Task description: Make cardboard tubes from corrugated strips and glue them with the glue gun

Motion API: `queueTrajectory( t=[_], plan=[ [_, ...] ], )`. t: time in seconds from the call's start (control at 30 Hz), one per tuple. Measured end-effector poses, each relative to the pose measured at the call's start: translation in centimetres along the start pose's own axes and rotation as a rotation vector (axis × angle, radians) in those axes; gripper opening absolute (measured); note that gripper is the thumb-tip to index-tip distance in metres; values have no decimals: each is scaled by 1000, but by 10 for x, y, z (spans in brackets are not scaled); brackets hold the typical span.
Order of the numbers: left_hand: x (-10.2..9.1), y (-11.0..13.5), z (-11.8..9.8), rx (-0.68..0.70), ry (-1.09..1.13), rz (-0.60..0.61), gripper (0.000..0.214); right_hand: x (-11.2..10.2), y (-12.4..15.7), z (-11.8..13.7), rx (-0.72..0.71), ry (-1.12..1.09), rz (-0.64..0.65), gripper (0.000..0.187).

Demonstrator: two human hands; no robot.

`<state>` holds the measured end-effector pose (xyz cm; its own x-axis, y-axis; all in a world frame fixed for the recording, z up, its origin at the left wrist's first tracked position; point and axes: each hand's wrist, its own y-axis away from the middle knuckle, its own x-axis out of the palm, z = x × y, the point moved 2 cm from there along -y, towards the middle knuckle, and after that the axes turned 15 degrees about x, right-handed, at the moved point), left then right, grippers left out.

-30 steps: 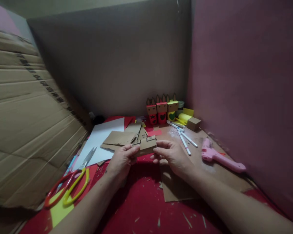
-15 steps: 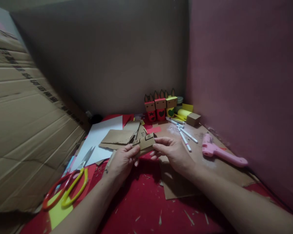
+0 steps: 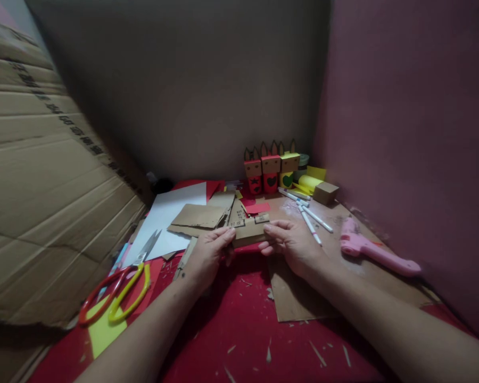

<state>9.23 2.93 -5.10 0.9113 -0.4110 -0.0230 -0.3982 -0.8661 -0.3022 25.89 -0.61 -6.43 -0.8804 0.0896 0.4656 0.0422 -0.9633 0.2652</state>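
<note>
A small folded cardboard piece (image 3: 250,230) is held between both my hands just above the red work surface (image 3: 231,330). My left hand (image 3: 208,255) pinches its left end with curled fingers. Its right end is gripped by my right hand (image 3: 293,246), thumb on top. Flat cardboard cut-outs (image 3: 199,217) lie just behind it on a white sheet (image 3: 165,221).
Scissors with red and yellow handles (image 3: 117,290) lie at the left. Three small cardboard animal figures (image 3: 270,171) stand at the back. White markers (image 3: 309,213), a cardboard cube (image 3: 325,192) and a pink glue gun (image 3: 373,252) lie to the right. A large cardboard sheet (image 3: 43,175) leans at left.
The cardboard piece has been turned slightly in my hands and now lies flatter. The view has shifted a little, so everything sits further right and higher.
</note>
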Motion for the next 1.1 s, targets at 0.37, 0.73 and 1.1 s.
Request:
queueTrajectory(
  t=[0.37, 0.73, 1.1],
  plan=[
    [-4, 0, 1, -108, 48, 31, 25, 3, 2, -5, 0, -59, 0, 13],
    [-5, 0, 3, -22, -40, 6, 19, 2, 2, -6, 7, -9, 40, 11],
    [-10, -1, -1, -59, -80, 15, 16, 5, 7, -4, -17, 141, 13, 13]
  ],
)
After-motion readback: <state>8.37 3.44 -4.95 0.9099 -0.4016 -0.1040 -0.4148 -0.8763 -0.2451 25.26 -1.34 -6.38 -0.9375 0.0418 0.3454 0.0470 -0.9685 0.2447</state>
